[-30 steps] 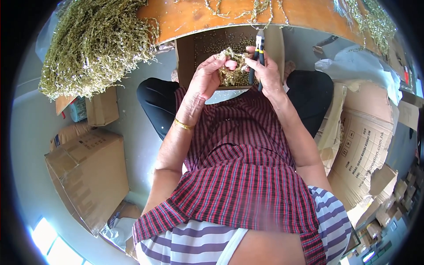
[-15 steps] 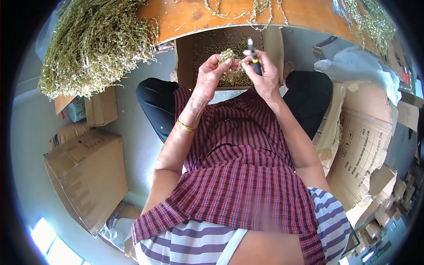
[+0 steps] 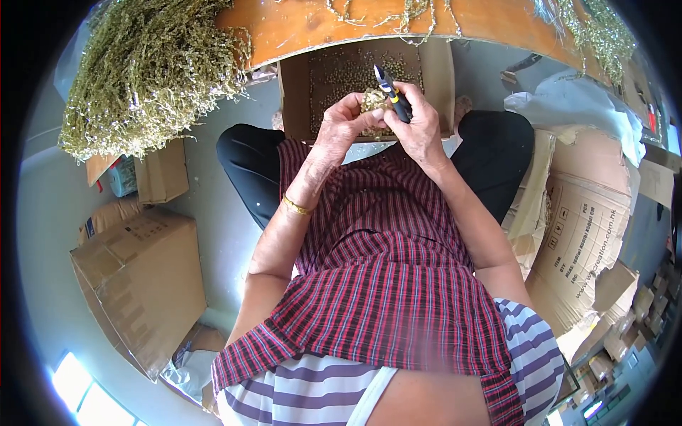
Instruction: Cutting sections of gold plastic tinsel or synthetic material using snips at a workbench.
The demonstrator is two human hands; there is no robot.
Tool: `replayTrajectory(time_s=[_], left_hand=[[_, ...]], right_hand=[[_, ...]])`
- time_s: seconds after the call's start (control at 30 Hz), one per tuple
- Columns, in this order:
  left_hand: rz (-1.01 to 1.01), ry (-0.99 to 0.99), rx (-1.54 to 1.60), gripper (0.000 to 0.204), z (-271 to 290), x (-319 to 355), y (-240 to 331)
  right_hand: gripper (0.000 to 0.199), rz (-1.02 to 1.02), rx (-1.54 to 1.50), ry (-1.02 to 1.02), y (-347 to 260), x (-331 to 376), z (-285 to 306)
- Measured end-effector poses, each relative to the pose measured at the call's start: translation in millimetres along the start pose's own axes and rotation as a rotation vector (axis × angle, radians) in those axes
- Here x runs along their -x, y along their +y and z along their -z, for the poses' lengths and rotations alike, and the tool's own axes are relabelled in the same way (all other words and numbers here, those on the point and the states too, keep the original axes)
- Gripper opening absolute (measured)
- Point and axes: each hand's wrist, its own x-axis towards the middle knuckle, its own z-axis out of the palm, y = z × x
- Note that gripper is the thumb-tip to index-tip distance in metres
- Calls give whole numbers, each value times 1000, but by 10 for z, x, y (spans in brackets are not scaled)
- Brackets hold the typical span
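Note:
My left hand pinches a small gold beaded ornament, made of clustered gold bits. Close beside it, my right hand is closed around a pair of pliers with black-and-yellow handles, its dark pointed jaws tilted up and to the left. The right thumb and fingertips come up against the ornament and the left fingers. Below both hands stands an open cardboard box with many small gold beads scattered over its bottom. Part of the ornament is hidden by my fingers.
An orange-brown tabletop curves across the far side. A thick bundle of gold glittery strands hangs at its left, with more strands at the right. Cardboard boxes stand at left, and a torn carton at right.
My right hand has moved left and slightly down, closer to the left hand. The pliers now tilt leftward, with their jaws nearer the ornament.

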Motion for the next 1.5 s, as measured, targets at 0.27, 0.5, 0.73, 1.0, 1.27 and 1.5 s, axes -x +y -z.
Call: replayTrajectory(time_s=[0.27,0.5,0.73,1.0,1.27,1.5], left_hand=[[51,-50,-67,15,24,-12,75],[122,-100,-182,24,-22,45,191],[204,34,-36,24,11,15,112],[158,108,-160,13,46,-47,187],[147,57,-70,12,134,-75,82],[245,-68,80,17,225,-62,71]], right_hand=[[30,-198,-442,-135,184,-90,82],[27,-378,-724,-138,218,-35,38],[30,-351,-639,-100,176,-42,47],[31,-403,-674,-99,170,-64,80],[29,-451,-827,-85,158,-29,-22],[29,-431,-693,-216,110,-19,7]])
